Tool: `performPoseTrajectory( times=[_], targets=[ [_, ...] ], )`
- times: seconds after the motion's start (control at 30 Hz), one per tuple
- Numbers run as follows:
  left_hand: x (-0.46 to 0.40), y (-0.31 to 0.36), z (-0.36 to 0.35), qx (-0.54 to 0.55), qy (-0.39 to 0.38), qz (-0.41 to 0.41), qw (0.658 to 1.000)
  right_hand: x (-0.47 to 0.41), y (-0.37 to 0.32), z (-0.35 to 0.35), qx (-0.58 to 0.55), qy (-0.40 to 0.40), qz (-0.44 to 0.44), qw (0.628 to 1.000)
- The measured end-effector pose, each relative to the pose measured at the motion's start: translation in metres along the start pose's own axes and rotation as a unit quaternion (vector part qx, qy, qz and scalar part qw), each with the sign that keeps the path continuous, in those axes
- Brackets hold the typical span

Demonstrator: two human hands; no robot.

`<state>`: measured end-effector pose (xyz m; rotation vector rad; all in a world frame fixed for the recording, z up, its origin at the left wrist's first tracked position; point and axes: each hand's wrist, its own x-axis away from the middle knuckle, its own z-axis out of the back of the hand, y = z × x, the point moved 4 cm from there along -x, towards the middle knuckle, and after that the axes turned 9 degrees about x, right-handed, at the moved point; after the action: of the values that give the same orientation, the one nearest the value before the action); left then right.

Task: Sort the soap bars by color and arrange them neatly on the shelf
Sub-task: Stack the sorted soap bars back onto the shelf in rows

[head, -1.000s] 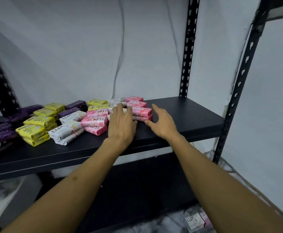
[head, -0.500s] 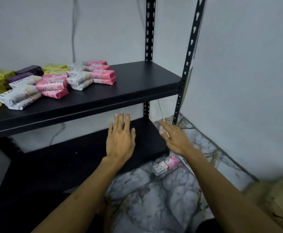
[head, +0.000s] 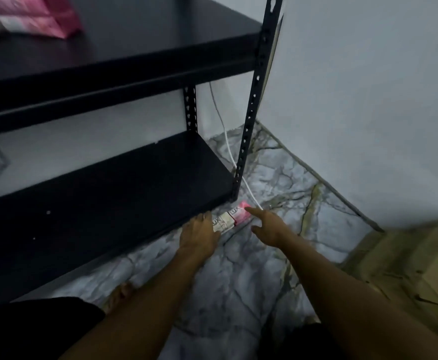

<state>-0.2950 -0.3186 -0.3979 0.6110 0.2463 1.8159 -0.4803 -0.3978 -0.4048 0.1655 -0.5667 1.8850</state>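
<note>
Two soap bars lie on the marble floor by the front right foot of the black rack: a white bar [head: 223, 222] and a pink bar [head: 240, 215] side by side. My left hand [head: 199, 235] reaches down over the white bar's left end, its fingers touching it. My right hand [head: 267, 226] hovers just right of the pink bar, fingers spread, the forefinger tip at the bar's edge. Blurred pink soap bars [head: 46, 18] sit on the upper shelf [head: 134, 58] at the top left. Whether either hand grips a bar is unclear.
The lower shelf [head: 108, 198] juts out just left of the bars. The rack's slotted front post [head: 249, 120] stands right behind them, with a white cable [head: 228, 149] running down the wall to the floor. A cardboard box [head: 410, 261] sits at the right.
My view has dropped from the upper shelf toward the floor. Both hands left the soap on the shelf and came down to the two bars lying on the floor.
</note>
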Motion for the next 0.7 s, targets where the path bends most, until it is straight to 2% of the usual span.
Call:
performPoseTrajectory(
  times=[0.17, 0.37, 0.53, 0.7],
  targets=[
    [-0.065, -0.007, -0.052, 0.058, -0.029, 0.026, 0.998, -0.07, 0.004, -0.016, 0.046, 0.017, 0.031, 0.998],
    [-0.114, -0.015, -0.1, 0.01, -0.033, 0.027, 0.999, -0.13, 0.021, -0.046, 0.128, 0.002, 0.116, 0.985],
    [-0.119, -0.019, -0.104, -0.03, -0.009, 0.007, 0.999, -0.146, 0.027, -0.048, 0.119, -0.004, 0.16, 0.98],
    [-0.113, -0.023, -0.103, -0.015, -0.012, 0.019, 1.0, -0.137, 0.024, -0.055, 0.113, -0.011, 0.156, 0.981]
  ],
)
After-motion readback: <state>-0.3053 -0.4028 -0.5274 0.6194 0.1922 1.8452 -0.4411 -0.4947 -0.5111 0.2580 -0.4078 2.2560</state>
